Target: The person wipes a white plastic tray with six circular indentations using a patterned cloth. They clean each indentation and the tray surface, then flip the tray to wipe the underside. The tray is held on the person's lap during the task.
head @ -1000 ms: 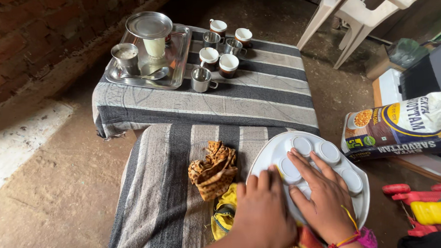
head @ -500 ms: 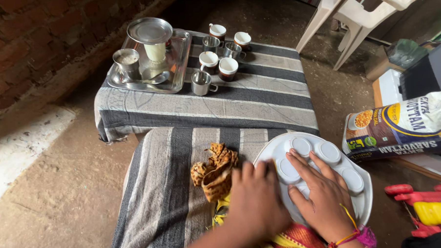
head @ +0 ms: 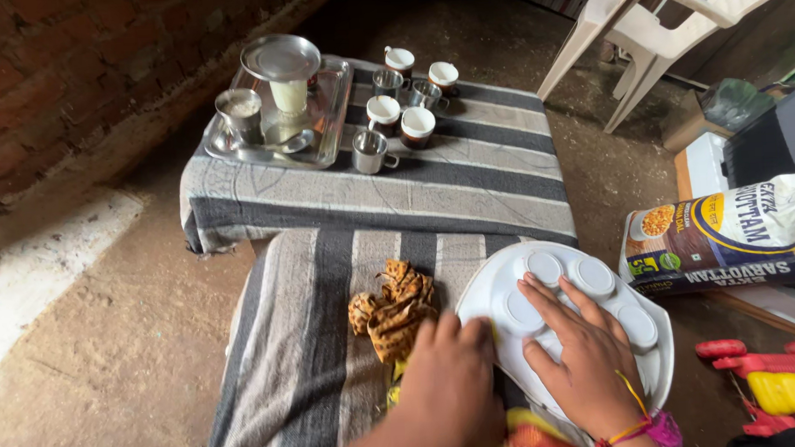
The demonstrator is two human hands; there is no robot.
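A striped cloth (head: pixel 322 341) covers the low seat, and at its 3 o'clock edge lies a white plastic tray (head: pixel 649 373) with round lidded wells, overhanging the side. The right hand (head: pixel 587 367) lies flat on the tray with fingers spread, clasping nothing. The left hand (head: pixel 447 389), at 9 o'clock from it, rests fingertips on the tray's near rim, below a crumpled patterned rag (head: pixel 392 307); whether it grips, I cannot tell.

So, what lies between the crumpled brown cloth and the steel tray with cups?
In the head view, only bare striped fabric separates the crumpled brown cloth from the steel tray.
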